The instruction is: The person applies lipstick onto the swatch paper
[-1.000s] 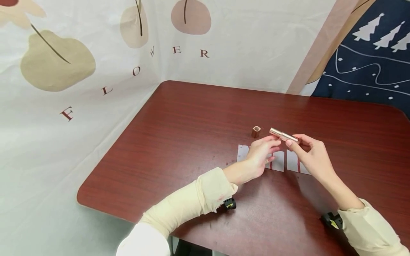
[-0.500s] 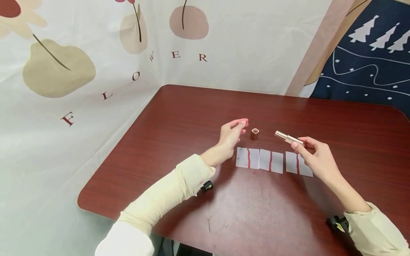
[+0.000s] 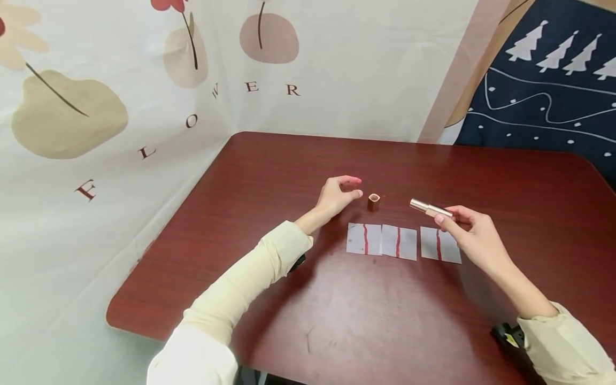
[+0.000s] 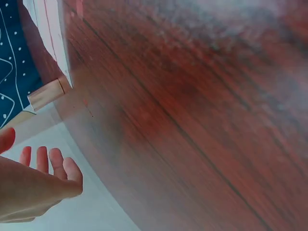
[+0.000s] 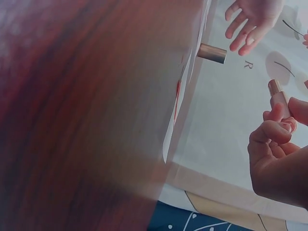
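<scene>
My right hand (image 3: 478, 235) pinches a rose-gold lipstick tube (image 3: 428, 207) between thumb and fingers, its narrower end pointing left, above the table. Whether any lipstick shows at that end cannot be made out. A lipstick cap (image 3: 373, 203) stands upright on the table, open end up. Just left of the cap is my left hand (image 3: 332, 199), thumb and fingers spread apart, holding nothing. Reddish fingertips show on it. In the right wrist view the cap (image 5: 211, 53) stands apart from the left hand (image 5: 255, 21).
Three white paper pieces, a left one (image 3: 356, 240), a middle one (image 3: 408, 243) and a right one (image 3: 449, 248), lie in a row before the cap, each with a red streak. The dark red table (image 3: 216, 224) meets a printed cloth (image 3: 361, 80) at the back and left.
My left hand has drawn away leftward from the lipstick tube, then opened its thumb and fingers beside the cap. My right hand still holds the tube, slightly farther right.
</scene>
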The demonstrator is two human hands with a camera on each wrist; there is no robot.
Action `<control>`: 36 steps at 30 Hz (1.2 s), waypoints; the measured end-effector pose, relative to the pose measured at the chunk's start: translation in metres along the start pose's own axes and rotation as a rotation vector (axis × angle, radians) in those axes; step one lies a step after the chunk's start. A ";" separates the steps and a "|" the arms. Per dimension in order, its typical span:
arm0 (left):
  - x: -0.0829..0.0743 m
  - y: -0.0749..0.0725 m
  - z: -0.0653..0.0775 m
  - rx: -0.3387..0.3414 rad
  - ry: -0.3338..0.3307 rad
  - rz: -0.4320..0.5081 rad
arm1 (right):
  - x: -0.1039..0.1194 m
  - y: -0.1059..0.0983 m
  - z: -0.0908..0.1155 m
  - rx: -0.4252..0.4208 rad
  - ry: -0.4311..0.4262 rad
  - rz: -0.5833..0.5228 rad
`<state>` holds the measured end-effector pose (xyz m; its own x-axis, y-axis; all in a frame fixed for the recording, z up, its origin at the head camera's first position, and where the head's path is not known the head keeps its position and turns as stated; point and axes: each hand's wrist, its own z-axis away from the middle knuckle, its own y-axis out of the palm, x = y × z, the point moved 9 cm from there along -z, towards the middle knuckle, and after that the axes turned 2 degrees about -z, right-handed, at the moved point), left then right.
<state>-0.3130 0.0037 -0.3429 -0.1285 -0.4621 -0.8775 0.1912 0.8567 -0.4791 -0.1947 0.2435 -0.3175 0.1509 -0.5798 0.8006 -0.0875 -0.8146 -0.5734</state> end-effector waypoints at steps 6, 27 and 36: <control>-0.004 0.012 -0.003 0.027 0.016 -0.080 | -0.004 -0.001 -0.001 0.008 0.016 -0.015; 0.014 0.040 -0.018 0.162 -0.019 -0.234 | -0.004 0.000 -0.007 0.041 0.017 0.003; 0.017 0.041 -0.020 0.137 -0.032 -0.248 | -0.009 -0.004 -0.007 0.014 0.032 -0.006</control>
<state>-0.3263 0.0354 -0.3774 -0.1573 -0.6624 -0.7325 0.2882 0.6787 -0.6756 -0.2023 0.2520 -0.3213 0.1198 -0.5757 0.8088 -0.0727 -0.8176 -0.5712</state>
